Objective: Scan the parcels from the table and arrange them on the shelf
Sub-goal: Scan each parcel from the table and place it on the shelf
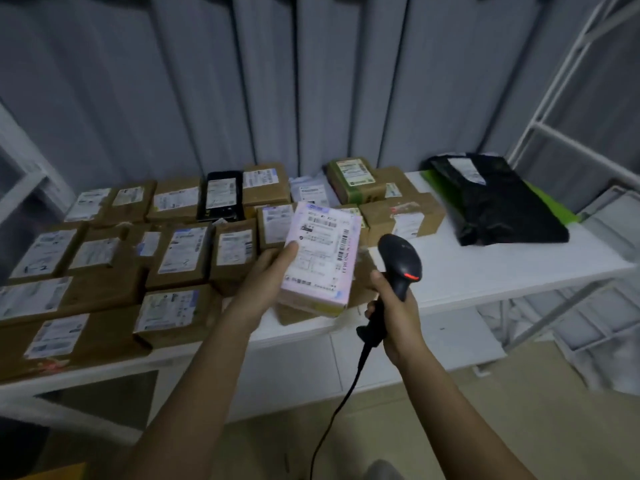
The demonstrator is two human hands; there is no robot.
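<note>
table [485, 271]: white, ran left to right | left and middle: brown boxes [104, 289] packed close in rows, white labels up | back row: black box [221, 195], green box [353, 181] | right end: black bag [502, 209] lay on green bag [550, 206] | shelf [554, 98]: white frame stood at table's right end

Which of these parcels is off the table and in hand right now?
The pale pink parcel, held up label-first by the left hand beside the scanner in the right hand. The brown boxes and the black bag all lie on the table.
</note>
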